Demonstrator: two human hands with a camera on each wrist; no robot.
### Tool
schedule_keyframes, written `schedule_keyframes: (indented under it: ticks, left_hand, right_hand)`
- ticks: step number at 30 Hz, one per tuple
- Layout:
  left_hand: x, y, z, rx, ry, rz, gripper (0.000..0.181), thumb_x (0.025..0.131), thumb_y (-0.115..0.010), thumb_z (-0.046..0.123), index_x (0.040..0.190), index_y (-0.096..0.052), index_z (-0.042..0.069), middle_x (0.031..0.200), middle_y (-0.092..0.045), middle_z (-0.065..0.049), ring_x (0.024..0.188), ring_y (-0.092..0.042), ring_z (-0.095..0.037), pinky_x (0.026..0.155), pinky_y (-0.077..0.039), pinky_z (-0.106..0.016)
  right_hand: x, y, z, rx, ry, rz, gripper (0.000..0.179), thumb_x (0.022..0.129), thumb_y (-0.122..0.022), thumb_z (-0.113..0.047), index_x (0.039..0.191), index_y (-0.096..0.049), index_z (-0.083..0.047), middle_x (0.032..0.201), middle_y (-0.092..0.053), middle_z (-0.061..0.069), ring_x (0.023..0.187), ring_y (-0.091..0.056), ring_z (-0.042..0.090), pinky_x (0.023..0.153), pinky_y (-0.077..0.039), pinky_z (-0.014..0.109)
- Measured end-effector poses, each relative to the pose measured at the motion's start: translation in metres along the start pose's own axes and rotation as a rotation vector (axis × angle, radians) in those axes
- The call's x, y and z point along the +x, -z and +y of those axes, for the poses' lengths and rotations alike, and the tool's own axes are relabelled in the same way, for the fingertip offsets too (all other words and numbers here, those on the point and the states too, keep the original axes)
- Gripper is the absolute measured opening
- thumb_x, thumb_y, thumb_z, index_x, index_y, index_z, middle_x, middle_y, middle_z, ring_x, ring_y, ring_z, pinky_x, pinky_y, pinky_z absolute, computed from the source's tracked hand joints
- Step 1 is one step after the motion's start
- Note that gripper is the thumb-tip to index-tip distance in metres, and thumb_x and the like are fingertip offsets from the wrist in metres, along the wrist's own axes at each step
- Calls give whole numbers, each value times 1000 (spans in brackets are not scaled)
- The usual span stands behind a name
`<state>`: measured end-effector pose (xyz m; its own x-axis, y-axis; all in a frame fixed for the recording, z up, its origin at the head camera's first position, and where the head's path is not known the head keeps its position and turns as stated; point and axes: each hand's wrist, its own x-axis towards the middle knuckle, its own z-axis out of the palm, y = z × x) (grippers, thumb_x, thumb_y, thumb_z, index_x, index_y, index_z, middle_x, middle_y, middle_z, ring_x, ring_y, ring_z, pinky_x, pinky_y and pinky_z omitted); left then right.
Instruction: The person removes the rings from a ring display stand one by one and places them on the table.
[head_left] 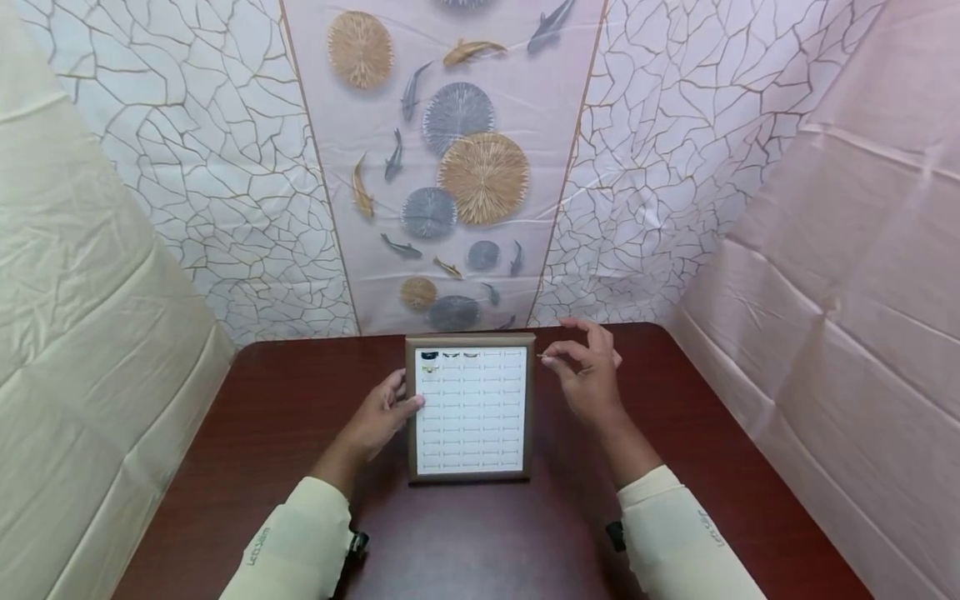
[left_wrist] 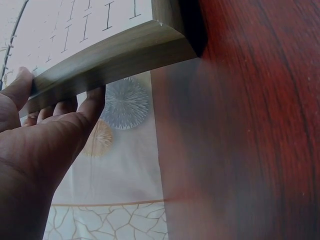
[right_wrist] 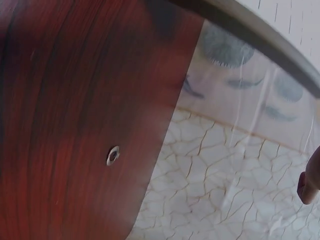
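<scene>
A wood-framed ring display board [head_left: 470, 417] with a white slotted face stands propped up on the table. My left hand [head_left: 381, 417] grips its left edge, thumb on the front and fingers behind, as the left wrist view also shows. In the slots at the upper left sit a black ring [head_left: 429, 356], two thin rings [head_left: 470, 356] along the top row and a gold ring [head_left: 429, 369] below. Just off the frame's upper right side, my right hand [head_left: 592, 375] pinches a small thin ring [head_left: 542, 356], seen edge-on, between thumb and index finger.
In the right wrist view, a small silvery ring-like piece [right_wrist: 113, 155] lies on the dark red wooden table [right_wrist: 75, 100]. A patterned cloth [head_left: 465, 250] hangs behind the table, with beige cloth walls [head_left: 825, 317] on both sides.
</scene>
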<state>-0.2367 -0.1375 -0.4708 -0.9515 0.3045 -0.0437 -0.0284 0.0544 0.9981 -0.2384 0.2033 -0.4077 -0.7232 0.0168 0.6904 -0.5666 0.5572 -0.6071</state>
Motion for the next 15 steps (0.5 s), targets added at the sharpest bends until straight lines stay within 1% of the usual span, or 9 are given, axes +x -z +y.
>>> schedule_keyframes:
  ticks: [3,6,10,13,15]
  left_hand:
    - [1,0,1,-4,12,9,70,113,-60,11,172,-24,9,168,-49,-22,127,-70,-24,113,-57,-47]
    - [2,1,1,-6,16,10,70,113,-60,11,172,-24,9,168,-49,-22,126,-71,-24,113,-57,-48]
    - [2,2,-1,0,18,-4,71,113,-60,11,173,-21,8,169,-48,-22,126,-70,-25,113,-57,-49]
    - [2,1,-1,10,21,-7,73,113,-60,12,173,-20,8,170,-47,-22,129,-69,-26,113,-57,-49]
    - [2,1,-1,20,20,-6,73,113,-60,13,174,-19,7,171,-45,-23,131,-68,-27,115,-55,-51]
  right_hand:
    - [1,9,9,-28,-13,14,12,85,-85,6,88,-80,-4,141,-61,26,143,-40,49,113,-14,72]
    - [1,17,18,-49,-25,30,11,86,-86,6,88,-80,-3,139,-62,25,142,-40,49,110,-16,72]
    - [-2,27,29,-73,-52,55,9,86,-87,4,88,-80,-1,137,-63,25,140,-42,49,108,-18,71]
    - [-5,33,37,-96,-92,59,8,87,-87,3,89,-80,0,137,-63,24,141,-42,48,109,-18,71]
    - [-7,37,42,-111,-140,44,7,88,-86,2,89,-80,0,138,-62,23,142,-41,47,110,-18,72]
